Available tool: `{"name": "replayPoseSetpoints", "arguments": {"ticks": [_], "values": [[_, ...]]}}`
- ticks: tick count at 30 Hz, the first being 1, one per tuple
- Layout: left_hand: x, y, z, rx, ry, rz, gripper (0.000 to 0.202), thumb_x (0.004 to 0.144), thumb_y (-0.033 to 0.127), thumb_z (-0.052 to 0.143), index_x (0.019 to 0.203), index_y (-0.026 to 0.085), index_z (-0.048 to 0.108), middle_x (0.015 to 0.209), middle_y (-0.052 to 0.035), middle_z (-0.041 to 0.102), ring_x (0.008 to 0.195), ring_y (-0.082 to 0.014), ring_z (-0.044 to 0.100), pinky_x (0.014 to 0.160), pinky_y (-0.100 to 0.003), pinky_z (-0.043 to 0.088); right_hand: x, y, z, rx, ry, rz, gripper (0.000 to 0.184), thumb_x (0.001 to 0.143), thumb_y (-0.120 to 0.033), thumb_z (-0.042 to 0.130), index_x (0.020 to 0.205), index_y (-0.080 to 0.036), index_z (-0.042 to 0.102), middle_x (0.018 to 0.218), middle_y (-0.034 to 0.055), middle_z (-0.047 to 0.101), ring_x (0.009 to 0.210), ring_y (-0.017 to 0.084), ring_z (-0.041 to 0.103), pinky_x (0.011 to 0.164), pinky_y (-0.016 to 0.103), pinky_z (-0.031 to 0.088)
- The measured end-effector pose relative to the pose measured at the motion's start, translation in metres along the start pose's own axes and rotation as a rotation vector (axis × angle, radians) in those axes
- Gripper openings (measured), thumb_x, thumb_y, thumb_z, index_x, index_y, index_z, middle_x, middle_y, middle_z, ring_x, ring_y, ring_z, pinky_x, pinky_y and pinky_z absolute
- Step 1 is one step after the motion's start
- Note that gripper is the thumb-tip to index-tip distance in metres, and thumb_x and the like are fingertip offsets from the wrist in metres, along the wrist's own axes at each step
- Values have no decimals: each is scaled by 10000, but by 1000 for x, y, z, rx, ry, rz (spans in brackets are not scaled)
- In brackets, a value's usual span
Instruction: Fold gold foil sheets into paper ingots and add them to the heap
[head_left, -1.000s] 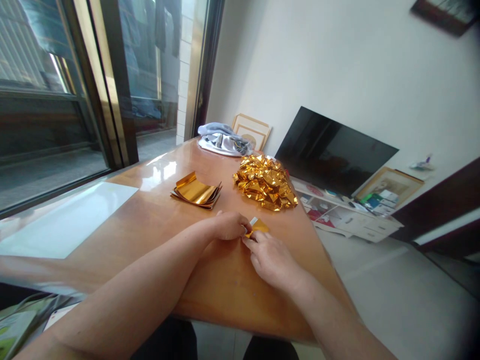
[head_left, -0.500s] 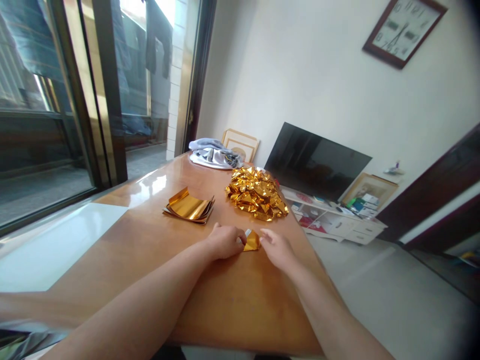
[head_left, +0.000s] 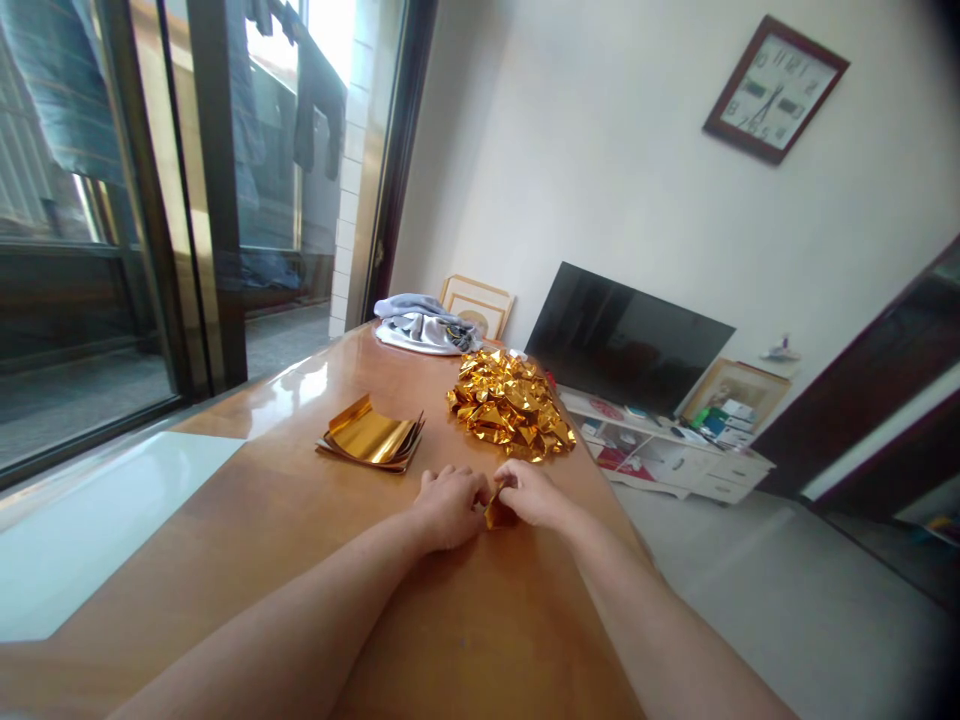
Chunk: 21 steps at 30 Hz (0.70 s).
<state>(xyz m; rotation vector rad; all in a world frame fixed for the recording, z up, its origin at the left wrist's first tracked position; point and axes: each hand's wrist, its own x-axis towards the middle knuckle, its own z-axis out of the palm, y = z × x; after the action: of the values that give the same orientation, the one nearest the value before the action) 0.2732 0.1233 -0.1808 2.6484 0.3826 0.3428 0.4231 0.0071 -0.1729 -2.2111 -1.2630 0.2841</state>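
A small folded piece of gold foil [head_left: 498, 513] sits on the table between my hands. My left hand [head_left: 449, 506] presses against its left side, and my right hand [head_left: 530, 495] pinches it from above and the right, with the fingers hiding part of it. Beyond my hands lies a crumpled heap of gold foil [head_left: 511, 406]. To its left is a curled stack of gold foil sheets [head_left: 370, 438]. Both rest on the glossy wooden table [head_left: 480, 640].
A folded grey cloth [head_left: 424, 326] lies at the table's far end. A white board [head_left: 97, 530] lies at the left, by a glass door [head_left: 217, 200]. Past the right edge stand a black TV screen [head_left: 622, 335] and a low white cabinet [head_left: 660, 455].
My right hand has closed in from the right onto the foil piece, and my hands are now touching it from both sides. The view has tilted slightly.
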Motion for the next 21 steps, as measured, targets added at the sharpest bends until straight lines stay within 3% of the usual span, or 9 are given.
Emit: {"name": "replayPoseSetpoints", "arguments": {"ticks": [4,10,16,21], "values": [[-1,1,-2,-23,-3,46,153,741,226,568,878,268,621,943,-17,691,980,-272,582,836,-413,369,-3,2,-8,103,-34,29,182,668,-91,544,799,-197,614,684,-23,641,635,145,580,588,236,425],[-3,1,-5,-49,-30,55,101,799,249,568,895,247,597,906,-2,697,907,-231,616,851,-383,362,-13,6,-20,209,-65,33,177,661,-102,559,812,-190,589,746,-28,614,677,128,564,593,223,406],[-3,4,-4,4,156,102,227,771,199,581,994,243,591,1078,-49,655,1018,-257,566,811,-357,380,-41,12,-15,407,-78,153,158,741,-201,610,885,-195,546,697,-37,564,600,125,536,516,221,389],[-5,11,-3,-50,46,250,162,775,134,533,885,217,618,956,-54,633,915,-214,574,782,-308,426,-64,10,-7,599,0,266,227,748,-193,611,947,-211,504,756,-28,599,642,135,588,552,231,455]]}}
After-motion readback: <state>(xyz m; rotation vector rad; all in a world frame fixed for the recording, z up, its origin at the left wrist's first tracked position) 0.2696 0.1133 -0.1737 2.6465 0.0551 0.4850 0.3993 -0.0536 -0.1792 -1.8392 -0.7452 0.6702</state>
